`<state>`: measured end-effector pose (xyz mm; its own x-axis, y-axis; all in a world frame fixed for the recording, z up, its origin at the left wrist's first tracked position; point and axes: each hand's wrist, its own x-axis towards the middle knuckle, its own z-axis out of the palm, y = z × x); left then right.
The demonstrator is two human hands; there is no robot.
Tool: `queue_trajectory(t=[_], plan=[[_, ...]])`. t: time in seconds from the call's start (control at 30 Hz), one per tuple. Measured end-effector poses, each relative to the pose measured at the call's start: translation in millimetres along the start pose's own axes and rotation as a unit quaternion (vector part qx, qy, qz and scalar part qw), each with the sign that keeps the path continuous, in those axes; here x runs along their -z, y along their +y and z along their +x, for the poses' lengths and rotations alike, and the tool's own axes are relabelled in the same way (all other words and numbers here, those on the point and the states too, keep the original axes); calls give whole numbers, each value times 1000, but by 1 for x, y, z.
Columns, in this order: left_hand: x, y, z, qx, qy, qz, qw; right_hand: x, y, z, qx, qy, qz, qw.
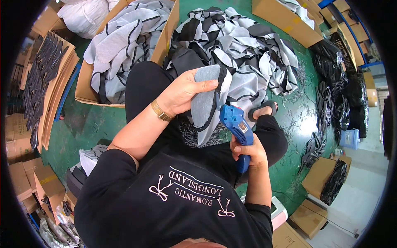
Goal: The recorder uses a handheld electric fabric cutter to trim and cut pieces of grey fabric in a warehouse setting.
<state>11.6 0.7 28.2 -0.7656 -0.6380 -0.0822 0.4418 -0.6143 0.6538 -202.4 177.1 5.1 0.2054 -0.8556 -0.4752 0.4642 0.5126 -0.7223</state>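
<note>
My left hand [178, 94] pinches a grey and white fabric piece [201, 108] with a black edging strip, the thumb lying on top of it. A gold-coloured band sits on the left wrist. In my right hand [254, 151] is a blue hand-held electric cutter [236, 122], fingers wrapped round its handle. Its head is right by the black edging on the fabric's right side; whether the tip touches the cloth I cannot tell. Beyond the hands lies a big heap of similar grey, white and black pieces [244, 43].
An open cardboard box [89, 84] full of grey pieces stands at the far left. Thin dark trimmings [300, 109] litter the green floor. Black plastic bags [331, 62] line the right side. Stacked cardboard with dark strips [49, 74] stands left. My sandalled foot [264, 110] is beside the heap.
</note>
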Motion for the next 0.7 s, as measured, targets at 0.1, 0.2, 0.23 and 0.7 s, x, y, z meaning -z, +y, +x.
queue_trajectory(t=[0.1,0.2,0.23,0.7], plan=[[0,0,0,18,-8,9,1000,0,-2,1,-7,4,-7,1000],[-2,-5,-2,35,-9,20,999,0,-1,1,-8,5,6,1000],[-3,-7,-3,32,-6,34,999,1,0,2,-9,6,7,1000],[-2,-9,0,4,30,49,998,-4,0,-4,27,22,51,998]])
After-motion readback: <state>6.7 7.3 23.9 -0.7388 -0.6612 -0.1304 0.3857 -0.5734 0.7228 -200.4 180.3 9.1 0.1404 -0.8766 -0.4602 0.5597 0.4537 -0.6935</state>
